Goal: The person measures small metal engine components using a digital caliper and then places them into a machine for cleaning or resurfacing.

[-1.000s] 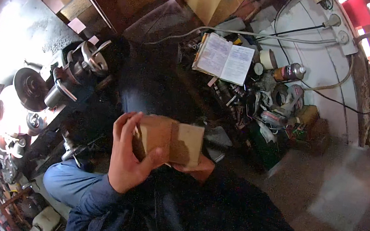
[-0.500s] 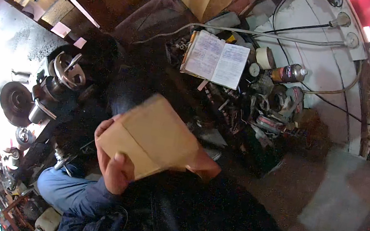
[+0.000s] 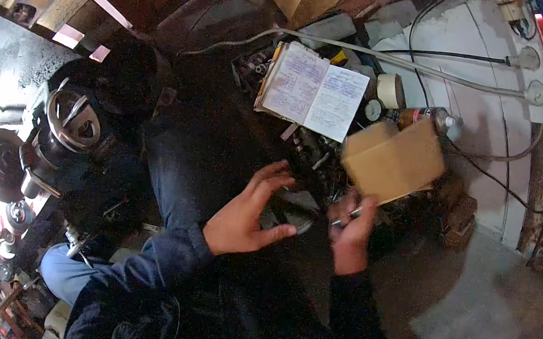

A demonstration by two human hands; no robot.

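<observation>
Right hand out wide with the tan-covered booklet, left hand free!
Head view: the right hand (image 3: 351, 234), at four o'clock, pinches the tan-covered booklet (image 3: 402, 161) by its lower edge, a silvery pen-like rod (image 3: 355, 213) in the same grip; the booklet itself sits toward three o'clock, below and right of the open notebook (image 3: 340, 102). And the left hand (image 3: 245, 219), near six, is spread and empty, thumb apart! The step looks like one-handed handling of the booklet; a next move probably calls for a firm pinch and room around the clutter. Containers now: at two o'clock the aerosol can (image 3: 421, 115), partly covered, contents hidden.
</observation>
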